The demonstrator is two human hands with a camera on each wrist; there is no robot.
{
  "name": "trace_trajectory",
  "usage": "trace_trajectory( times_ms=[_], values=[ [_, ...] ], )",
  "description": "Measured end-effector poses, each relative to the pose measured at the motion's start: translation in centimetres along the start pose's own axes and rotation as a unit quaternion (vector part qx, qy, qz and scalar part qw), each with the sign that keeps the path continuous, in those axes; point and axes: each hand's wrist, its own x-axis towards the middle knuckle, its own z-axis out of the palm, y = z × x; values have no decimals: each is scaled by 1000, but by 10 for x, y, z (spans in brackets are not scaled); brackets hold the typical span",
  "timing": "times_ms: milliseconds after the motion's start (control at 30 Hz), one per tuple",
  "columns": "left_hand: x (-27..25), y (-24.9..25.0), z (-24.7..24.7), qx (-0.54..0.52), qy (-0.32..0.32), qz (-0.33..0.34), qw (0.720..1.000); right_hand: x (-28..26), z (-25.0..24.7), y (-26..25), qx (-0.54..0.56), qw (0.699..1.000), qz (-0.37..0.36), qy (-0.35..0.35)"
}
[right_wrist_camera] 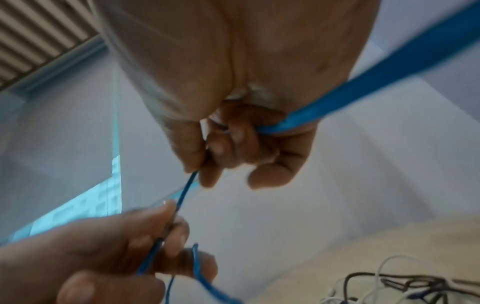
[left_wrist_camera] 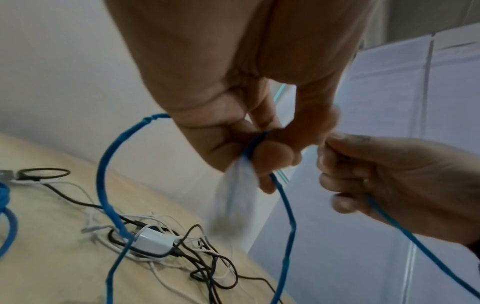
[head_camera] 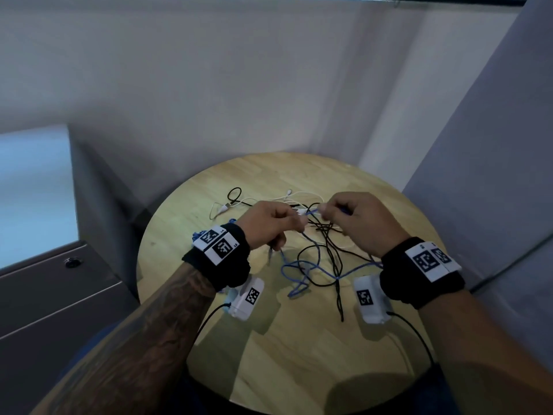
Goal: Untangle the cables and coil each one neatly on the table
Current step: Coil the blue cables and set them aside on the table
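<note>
A blue cable [head_camera: 311, 266] runs through a tangle of black cables [head_camera: 336, 265] and white cables [head_camera: 302, 194] on the round wooden table [head_camera: 299, 339]. Both hands are raised above the tangle, close together. My left hand [head_camera: 269, 226] grips the blue cable [left_wrist_camera: 103, 174] in its curled fingers [left_wrist_camera: 259, 148], and a blurred white piece [left_wrist_camera: 233, 195] hangs below them. My right hand [head_camera: 338, 212] pinches the same blue cable [right_wrist_camera: 376, 80] between thumb and fingers [right_wrist_camera: 215, 164], a short stretch away. A white adapter [left_wrist_camera: 153, 240] lies within the tangle.
A black cable loop with a plug [head_camera: 235, 194] lies at the far left of the table. More blue cable [head_camera: 199, 235] is bunched behind my left wrist. A grey cabinet [head_camera: 45, 295] stands left of the table, walls behind and to the right.
</note>
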Motion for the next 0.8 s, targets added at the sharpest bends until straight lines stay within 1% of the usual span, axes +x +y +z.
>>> trace_trajectory(
  times_ms=[100,167,233,267,333,367,400,433,467,500,533,567,600,633,700,733,800],
  values=[
    [0,-4,-4,-29,5,-8,1000,6,-10,2,52,993,7,109],
    [0,-5,-4,-30,14,-1,999,7,-18,6,66,988,18,141],
    [0,-6,-1,-20,16,-4,1000,6,-22,8,62,987,21,147],
    [0,-5,0,-4,8,-16,1000,5,-22,9,57,987,18,146],
    [-2,-4,3,61,-21,-39,997,3,-20,8,47,990,5,134],
    [-2,-5,4,107,-29,-31,993,3,-19,7,43,991,-2,124],
    [-2,-6,4,146,-20,-13,989,3,-19,6,44,992,-8,114],
    [-2,-7,6,155,-1,10,988,3,-19,4,48,993,-12,105],
    [-2,-7,7,117,14,27,993,2,-20,3,54,994,-16,95],
    [-2,-8,9,18,14,28,999,2,-22,1,57,995,-18,84],
    [-3,-8,10,-116,4,14,993,1,-23,0,54,996,-19,72],
    [-5,-6,10,-234,-16,-10,972,0,-25,0,47,997,-19,62],
    [-9,-3,9,-308,-45,-35,950,-2,-26,1,42,997,-18,59],
    [-15,-1,8,-337,-79,-55,936,-4,-27,2,43,997,-15,62],
    [-30,4,10,-353,-144,-65,922,-9,-23,8,49,996,-1,74],
    [-39,8,12,-357,-164,-60,918,-12,-18,9,45,996,8,73],
    [-54,17,19,-364,-171,-26,915,-22,-3,10,35,998,18,52]
  ],
)
